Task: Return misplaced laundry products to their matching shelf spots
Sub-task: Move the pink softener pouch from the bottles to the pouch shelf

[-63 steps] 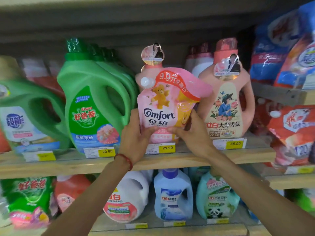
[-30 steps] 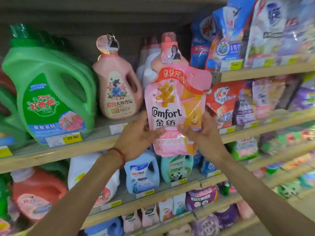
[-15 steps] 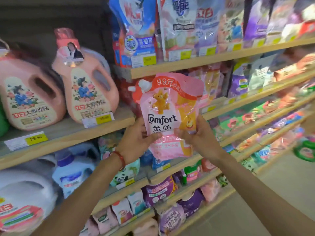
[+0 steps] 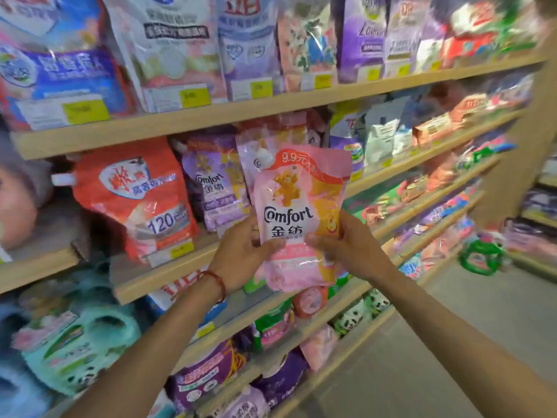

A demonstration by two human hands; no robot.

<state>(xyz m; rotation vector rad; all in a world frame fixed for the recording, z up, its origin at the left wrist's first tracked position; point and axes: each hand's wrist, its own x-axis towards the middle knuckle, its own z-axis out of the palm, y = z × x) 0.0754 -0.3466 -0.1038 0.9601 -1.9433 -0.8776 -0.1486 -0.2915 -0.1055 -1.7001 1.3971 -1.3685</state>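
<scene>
Wooden shelves (image 4: 211, 116) packed with laundry pouches fill the view. On the middle shelf a red pouch (image 4: 135, 200) stands left of a purple pouch (image 4: 215, 191). Just right of these, the left hand (image 4: 241, 254) and right hand (image 4: 346, 248) hold a pink pouch (image 4: 298, 212) upright in front of that shelf. Both hands' fingers pinch its lower half, thumbs on the front.

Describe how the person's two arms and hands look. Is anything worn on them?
The left forearm and the right forearm are bare as far as the picture shows: no sleeves, no gloves. The left hand has a thin red cord bracelet at its wrist. The right hand and its wrist carry no watch or band. No rings show.
</scene>
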